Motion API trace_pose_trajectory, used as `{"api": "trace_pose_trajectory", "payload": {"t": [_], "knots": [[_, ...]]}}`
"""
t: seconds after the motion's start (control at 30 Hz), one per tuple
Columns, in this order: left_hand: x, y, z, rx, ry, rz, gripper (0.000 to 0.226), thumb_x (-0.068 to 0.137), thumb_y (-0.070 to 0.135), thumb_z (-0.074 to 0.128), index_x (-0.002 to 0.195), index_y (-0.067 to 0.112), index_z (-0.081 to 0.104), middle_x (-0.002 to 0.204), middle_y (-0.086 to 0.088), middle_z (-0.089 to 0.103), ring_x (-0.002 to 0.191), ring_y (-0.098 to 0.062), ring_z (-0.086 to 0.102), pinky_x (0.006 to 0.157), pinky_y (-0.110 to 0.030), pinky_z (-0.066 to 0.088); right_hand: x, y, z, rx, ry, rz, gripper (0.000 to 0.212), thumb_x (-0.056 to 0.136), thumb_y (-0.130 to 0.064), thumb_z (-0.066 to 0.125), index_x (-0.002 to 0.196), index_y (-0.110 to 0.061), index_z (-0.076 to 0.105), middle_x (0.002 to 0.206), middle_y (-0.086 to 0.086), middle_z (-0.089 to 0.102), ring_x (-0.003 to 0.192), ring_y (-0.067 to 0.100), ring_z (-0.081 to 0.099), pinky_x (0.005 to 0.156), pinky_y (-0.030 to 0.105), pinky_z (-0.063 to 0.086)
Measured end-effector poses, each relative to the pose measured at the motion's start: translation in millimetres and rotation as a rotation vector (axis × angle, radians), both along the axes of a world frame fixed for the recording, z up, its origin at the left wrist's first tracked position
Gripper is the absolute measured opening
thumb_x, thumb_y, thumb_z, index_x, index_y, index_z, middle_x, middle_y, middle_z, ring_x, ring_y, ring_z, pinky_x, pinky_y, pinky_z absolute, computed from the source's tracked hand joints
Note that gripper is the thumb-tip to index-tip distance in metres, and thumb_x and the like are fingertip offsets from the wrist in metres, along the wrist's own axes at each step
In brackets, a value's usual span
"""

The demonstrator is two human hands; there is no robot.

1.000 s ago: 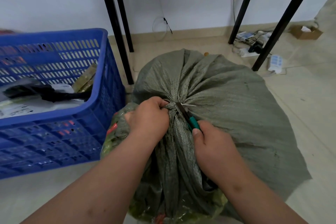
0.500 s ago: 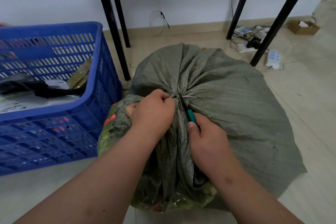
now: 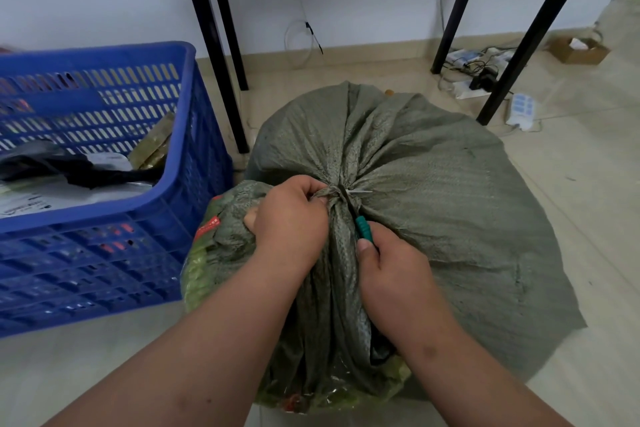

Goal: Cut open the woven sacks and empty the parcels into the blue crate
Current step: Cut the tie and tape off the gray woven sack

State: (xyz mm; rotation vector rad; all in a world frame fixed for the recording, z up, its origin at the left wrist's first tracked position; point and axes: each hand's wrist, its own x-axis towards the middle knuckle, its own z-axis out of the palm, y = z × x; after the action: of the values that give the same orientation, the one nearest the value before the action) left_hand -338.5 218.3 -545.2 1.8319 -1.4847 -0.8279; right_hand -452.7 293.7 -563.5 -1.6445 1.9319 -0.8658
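Note:
A bulging grey-green woven sack [image 3: 433, 218] lies on the floor in front of me, its mouth bunched and tied at the middle. My left hand [image 3: 291, 222] grips the bunched neck just left of the tie. My right hand [image 3: 391, 274] grips a small cutter with a teal handle [image 3: 362, 227]; its blade points up into the tie. Yellow-green and red packaging shows through the sack's near, lower part [image 3: 201, 270]. At the left stands the blue crate [image 3: 194, 163], holding several parcels [image 3: 69, 184].
Black table legs [image 3: 214, 45] rise just behind the crate and sack, with another pair [image 3: 519, 45] at the right. Power strips and cables [image 3: 485, 76] and a small cardboard box [image 3: 578, 50] lie by the wall. Bare tiled floor [image 3: 588, 218] spreads to the right.
My right hand has pushed the cutter forward, so less of the blade and handle shows at the tie. The left hand keeps its grip on the neck.

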Motion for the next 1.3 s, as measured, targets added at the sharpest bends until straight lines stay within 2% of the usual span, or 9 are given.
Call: {"api": "trace_pose_trajectory", "payload": {"t": [0.17, 0.33, 0.6, 0.73, 0.87, 0.93, 1.07, 1.17, 1.3], "knots": [[1.5, -0.7, 1.5, -0.001, 0.107, 0.02, 0.014, 0.085, 0.037, 0.061, 0.071, 0.036, 0.066, 0.074, 0.013, 0.07, 0.088, -0.013, 0.066, 0.099, -0.049, 0.042, 0.0, -0.5, 1.4, -0.029, 0.03, 0.012, 0.017, 0.099, -0.024, 0.042, 0.104, -0.019, 0.058, 0.088, 0.004, 0.063, 0.081, 0.024, 0.056, 0.069, 0.037, 0.044], [-0.9, 1.6, -3.0, 0.023, 0.239, -0.013, 0.022, 0.071, 0.043, 0.051, 0.085, 0.055, 0.063, 0.075, 0.013, 0.072, 0.086, -0.016, 0.069, 0.094, -0.051, 0.049, 3.1, -2.2, 3.1, -0.001, 0.013, -0.007, 0.017, 0.099, -0.025, 0.044, 0.1, -0.017, 0.058, 0.088, 0.007, 0.065, 0.083, 0.029, 0.058, 0.068, 0.036, 0.043], [6.2, 0.3, -5.1, 0.064, 0.376, 0.09, 0.018, 0.069, 0.039, 0.057, 0.078, 0.048, 0.069, 0.074, 0.008, 0.074, 0.084, -0.022, 0.071, 0.091, -0.051, 0.053, 11.2, 3.5, 4.6, 0.023, 0.021, 0.025, 0.02, 0.099, -0.028, 0.041, 0.103, -0.017, 0.058, 0.092, 0.008, 0.066, 0.087, 0.031, 0.06, 0.073, 0.038, 0.048], [-3.5, 5.2, -1.7, 0.039, 0.274, -0.045, 0.019, 0.074, 0.037, 0.053, 0.083, 0.045, 0.067, 0.075, 0.009, 0.072, 0.085, -0.02, 0.069, 0.091, -0.05, 0.051, 3.2, -10.3, 7.4, 0.027, -0.022, -0.066, 0.02, 0.099, -0.023, 0.044, 0.082, -0.016, 0.05, 0.069, -0.001, 0.053, 0.074, 0.03, 0.052, 0.061, 0.033, 0.025], [5.9, 2.4, -1.7, 0.023, 0.264, 0.025, 0.018, 0.074, 0.035, 0.054, 0.08, 0.046, 0.068, 0.077, 0.011, 0.072, 0.088, -0.019, 0.069, 0.093, -0.049, 0.05, 11.3, 2.1, 4.8, 0.031, -0.003, -0.002, 0.02, 0.099, -0.027, 0.042, 0.098, -0.014, 0.057, 0.088, 0.01, 0.065, 0.085, 0.034, 0.059, 0.069, 0.037, 0.044], [7.3, 0.5, -1.7, 0.031, 0.283, 0.038, 0.021, 0.071, 0.038, 0.052, 0.081, 0.05, 0.066, 0.078, 0.009, 0.073, 0.088, -0.021, 0.069, 0.092, -0.048, 0.052, 14.5, 2.6, 5.1, 0.042, -0.007, 0.003, 0.02, 0.099, -0.028, 0.041, 0.099, -0.014, 0.056, 0.092, 0.011, 0.065, 0.088, 0.034, 0.059, 0.071, 0.037, 0.046], [-2.1, 5.1, -4.0, 0.034, 0.241, -0.059, 0.023, 0.072, 0.037, 0.05, 0.084, 0.033, 0.07, 0.077, 0.007, 0.073, 0.086, -0.023, 0.069, 0.089, -0.046, 0.054, 6.2, -10.3, 8.2, 0.054, 0.0, -0.071, 0.021, 0.1, -0.024, 0.042, 0.08, -0.019, 0.043, 0.07, -0.003, 0.048, 0.076, 0.029, 0.049, 0.062, 0.031, 0.026], [1.4, 6.1, -0.6, 0.023, 0.294, -0.009, 0.015, 0.082, 0.028, 0.057, 0.08, 0.029, 0.071, 0.078, 0.004, 0.073, 0.085, -0.023, 0.069, 0.088, -0.048, 0.054, 7.9, -4.1, 7.9, 0.064, -0.003, -0.039, 0.019, 0.101, -0.026, 0.04, 0.086, -0.017, 0.048, 0.075, 0.002, 0.054, 0.078, 0.031, 0.053, 0.063, 0.032, 0.032], [6.6, 7.1, 5.9, 0.087, 0.463, 0.112, 0.023, 0.093, 0.008, 0.057, 0.079, 0.022, 0.07, 0.081, -0.004, 0.073, 0.083, -0.023, 0.07, 0.084, -0.045, 0.058, 13.0, 0.7, 10.7, 0.079, 0.02, 0.0, 0.019, 0.101, -0.029, 0.038, 0.092, -0.017, 0.049, 0.081, 0.005, 0.057, 0.081, 0.03, 0.056, 0.065, 0.033, 0.039]]}}
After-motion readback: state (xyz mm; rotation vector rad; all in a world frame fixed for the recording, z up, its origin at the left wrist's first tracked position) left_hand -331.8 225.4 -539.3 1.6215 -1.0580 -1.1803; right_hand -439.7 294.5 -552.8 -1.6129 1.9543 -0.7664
